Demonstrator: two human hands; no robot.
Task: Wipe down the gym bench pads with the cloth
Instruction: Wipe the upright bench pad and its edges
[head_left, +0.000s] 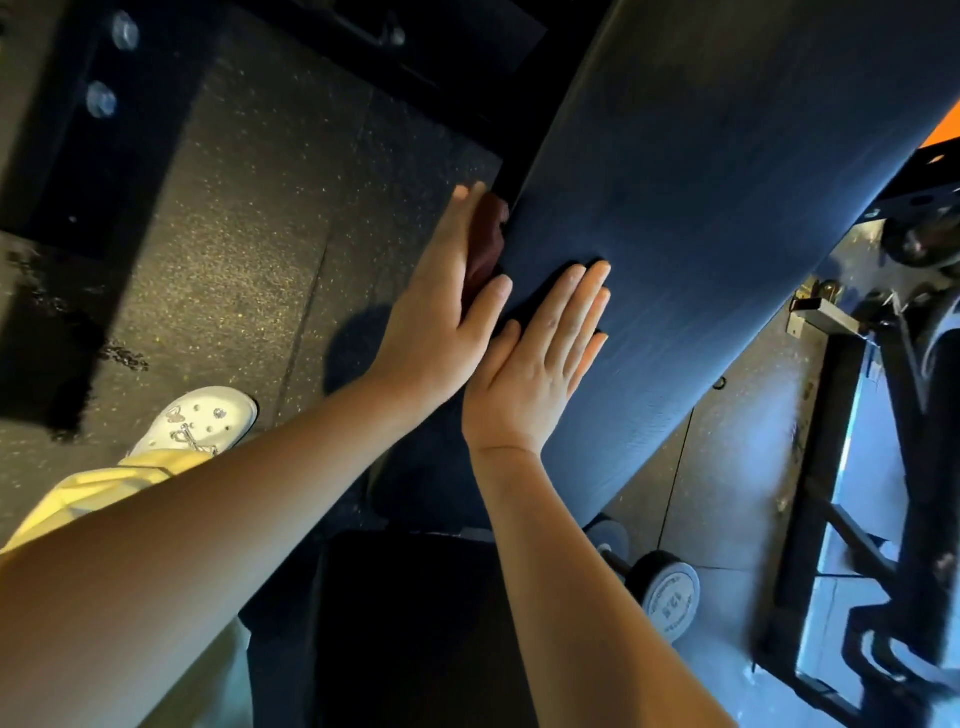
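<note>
The long dark blue padded bench pad (701, 234) offers a broad bare surface along its length. To its left, the speckled black rubber floor (249, 234) is open. To its right, the black steel bench frame (831, 519) and a grey-ended dumbbell (670, 597) crowd the pad's edge.

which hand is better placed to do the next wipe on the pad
Left. The left hand presses the cloth flat against the side edge of the bench pad; the right hand lies flat on the pad top with no cloth.

The left hand (441, 312) presses cloth (485, 244) against pad (701, 208); right hand (535, 364) rests flat.
</note>
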